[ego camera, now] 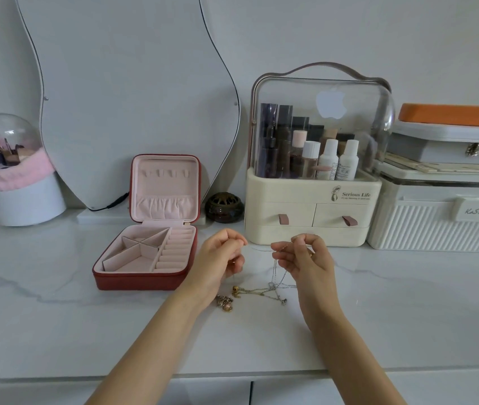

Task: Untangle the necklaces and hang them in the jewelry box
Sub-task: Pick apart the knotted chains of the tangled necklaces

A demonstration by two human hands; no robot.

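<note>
Both hands raised above worktop middle. Left hand (223, 255) pinches a thin chain (258, 249) in curled fingers; right hand (301, 254) pinches its other end, strand stretched between them. Rest of necklaces (257, 292) lie knotted below on the worktop (57, 317), near front. Box (147, 255) open, just left, hooks bare. Judgement: keep pull light, tease loops apart; tugging would tighten the knot.

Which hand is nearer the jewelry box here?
Left. The left hand is raised just right of the open jewelry box, by its front right corner, pinching a chain. The right hand pinches the same chain farther right, in front of the cream organizer.
</note>
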